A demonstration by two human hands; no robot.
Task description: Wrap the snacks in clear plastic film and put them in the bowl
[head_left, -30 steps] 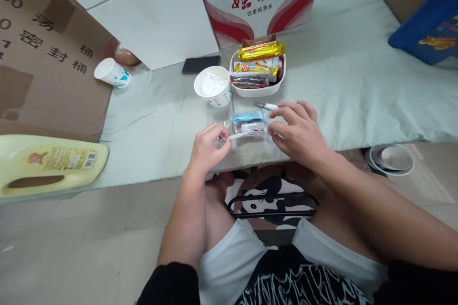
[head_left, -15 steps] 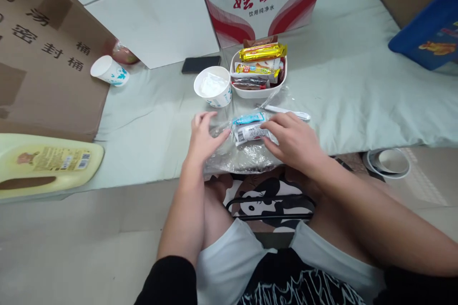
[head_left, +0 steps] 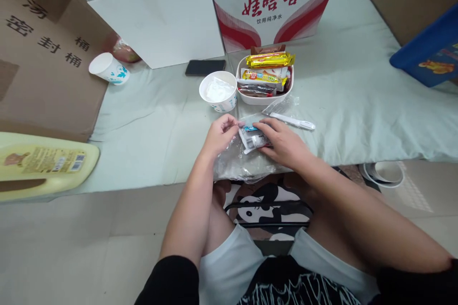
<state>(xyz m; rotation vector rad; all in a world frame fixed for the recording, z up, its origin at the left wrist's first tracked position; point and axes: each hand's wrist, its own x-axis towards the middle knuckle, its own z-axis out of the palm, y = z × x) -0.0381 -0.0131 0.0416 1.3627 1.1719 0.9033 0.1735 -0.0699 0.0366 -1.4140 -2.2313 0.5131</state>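
A small white-and-blue snack packet [head_left: 252, 140] with a barcode lies on crumpled clear plastic [head_left: 229, 164] near the table's front edge. At the packet's upper left corner, my left hand [head_left: 223, 134] is closed in a pinch. My right hand [head_left: 284, 142] grips the packet's right part, fingers over the top and thumb along the lower side, hiding that end. Just beyond my right hand lies a slim white-handled tool [head_left: 293, 121], its far end in clear film. A paper cup [head_left: 229, 102] with white, film-like contents stands behind my left hand.
A white tub [head_left: 265, 99] of wrapped snacks sits beside the cup, with a black phone [head_left: 205, 67] behind. Another paper cup [head_left: 110, 68] lies tilted by a brown carton [head_left: 53, 104]. A yellow jug [head_left: 46, 164] is at left, a white-and-red carton [head_left: 268, 4] at the back.
My left hand has moved right and closed at the packet's corner. My right hand has come down onto the packet and covers more of it. The view has shifted slightly.
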